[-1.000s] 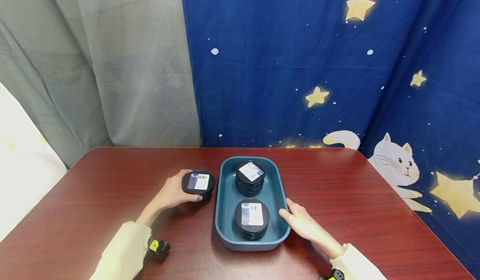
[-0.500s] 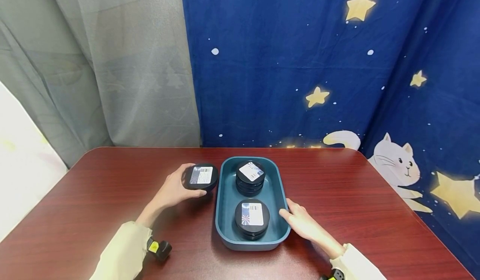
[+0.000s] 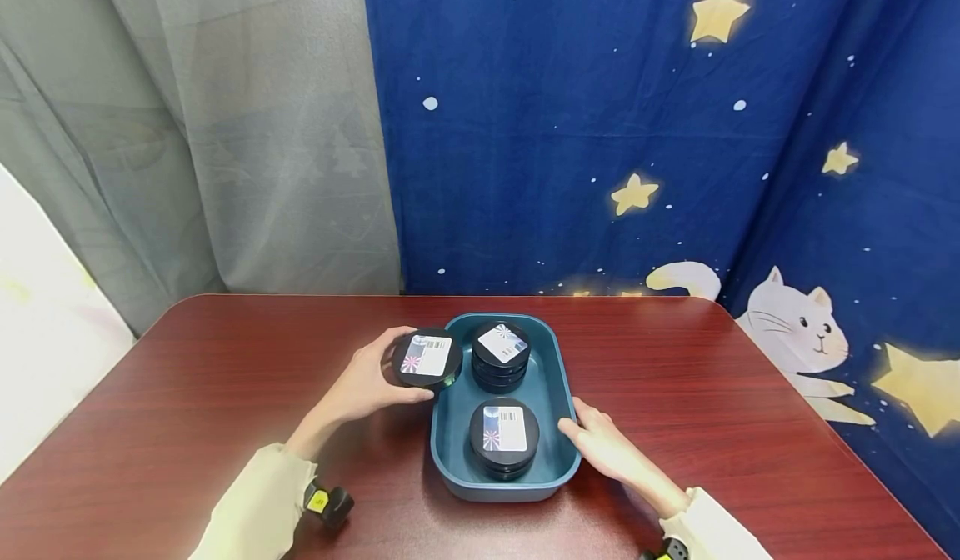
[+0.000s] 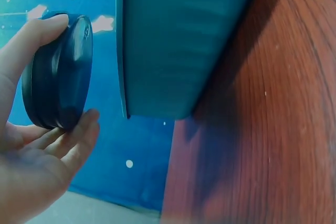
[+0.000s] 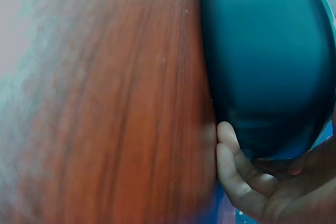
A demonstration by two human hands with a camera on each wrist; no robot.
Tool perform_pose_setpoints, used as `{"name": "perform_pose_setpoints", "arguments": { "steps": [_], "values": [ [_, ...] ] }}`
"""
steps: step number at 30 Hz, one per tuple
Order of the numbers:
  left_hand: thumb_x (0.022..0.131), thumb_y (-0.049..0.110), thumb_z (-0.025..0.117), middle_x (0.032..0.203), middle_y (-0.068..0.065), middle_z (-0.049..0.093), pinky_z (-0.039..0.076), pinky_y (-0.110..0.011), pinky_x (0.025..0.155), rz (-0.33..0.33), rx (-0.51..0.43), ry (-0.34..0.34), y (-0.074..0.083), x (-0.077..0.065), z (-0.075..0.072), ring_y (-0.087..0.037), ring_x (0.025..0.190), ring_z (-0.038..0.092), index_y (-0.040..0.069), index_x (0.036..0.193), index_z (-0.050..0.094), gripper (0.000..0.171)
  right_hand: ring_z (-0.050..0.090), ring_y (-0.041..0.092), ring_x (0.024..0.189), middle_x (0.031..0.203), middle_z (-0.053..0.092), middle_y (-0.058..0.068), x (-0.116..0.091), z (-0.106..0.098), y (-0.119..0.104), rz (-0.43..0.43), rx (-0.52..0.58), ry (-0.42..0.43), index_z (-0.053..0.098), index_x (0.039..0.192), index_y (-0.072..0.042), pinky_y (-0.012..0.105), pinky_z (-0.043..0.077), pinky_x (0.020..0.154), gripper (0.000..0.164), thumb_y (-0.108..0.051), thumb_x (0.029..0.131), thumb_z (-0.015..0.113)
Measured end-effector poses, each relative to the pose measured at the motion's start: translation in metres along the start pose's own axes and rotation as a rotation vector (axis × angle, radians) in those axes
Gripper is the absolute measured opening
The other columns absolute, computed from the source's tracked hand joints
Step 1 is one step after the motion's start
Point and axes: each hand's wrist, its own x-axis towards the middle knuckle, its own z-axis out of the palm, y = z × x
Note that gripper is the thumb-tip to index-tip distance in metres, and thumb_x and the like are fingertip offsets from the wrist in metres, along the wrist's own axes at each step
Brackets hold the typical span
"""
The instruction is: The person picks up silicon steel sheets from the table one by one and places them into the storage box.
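Observation:
My left hand [image 3: 367, 387] grips a round black container [image 3: 427, 357] with a printed label on its top, thumb on the near side and fingers on the far side. It is held up over the left rim of a blue rectangular bin [image 3: 506, 492]. The left wrist view shows the same container [image 4: 60, 72] raised, apart from the bin's outer wall [image 4: 168, 45]. My right hand [image 3: 606, 446] holds the bin's right side, its thumb at the rim and its fingers [image 5: 231, 166] against the outer wall.
Inside the bin, a stack of black round containers [image 3: 501, 356] stands at the back and a lower stack [image 3: 505, 439] at the front. The bin rests on a reddish-brown wooden table [image 3: 360, 502]. A grey curtain [image 3: 277, 143] and a blue star-patterned curtain [image 3: 562, 127] hang behind.
My left hand has lifted the black container and carried it right, from beside the bin to over its left rim. My right hand and the bin have stayed in place.

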Motion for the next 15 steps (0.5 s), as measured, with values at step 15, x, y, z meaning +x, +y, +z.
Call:
{"name": "perform_pose_setpoints", "arguments": {
  "steps": [15],
  "values": [
    [0.058, 0.032, 0.081, 0.109, -0.004, 0.059, 0.044, -0.036, 0.081, 0.099, 0.080, -0.086, 0.016, 0.000, 0.017, -0.016, 0.093, 0.054, 0.012, 0.124, 0.044, 0.079, 0.055, 0.019, 0.092, 0.103, 0.060, 0.010, 0.000, 0.000, 0.000, 0.024, 0.004, -0.011, 0.052, 0.113, 0.000, 0.038, 0.042, 0.081, 0.032, -0.010, 0.083, 0.047]
  ]
}}
